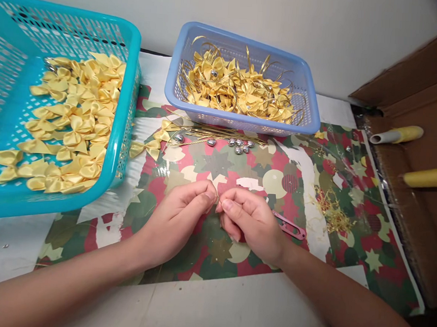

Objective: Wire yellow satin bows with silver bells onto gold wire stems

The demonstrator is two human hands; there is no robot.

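My left hand (191, 206) and my right hand (250, 217) meet over the middle of the patterned sheet, each closed in a pinch. Between the fingertips shows a short bit of thin gold cord (219, 199); the rest of it is hidden by the fingers. Partly under my right hand lies a pair of pink thread snips (291, 227). Beyond the hands are several small silver bells (239, 143) and a bundle of loose gold cords (220, 133). Two yellow satin bows (151, 148) rest left of the cords.
A turquoise basket (131, 104) of yellow bows stands left. The blue basket (239, 118) at the back holds bows with gold cord loops. Gold cord scraps (336, 212) lie right on the patterned sheet (220, 255). Two yellow tubes (430, 177) jut from a cardboard box (397, 204).
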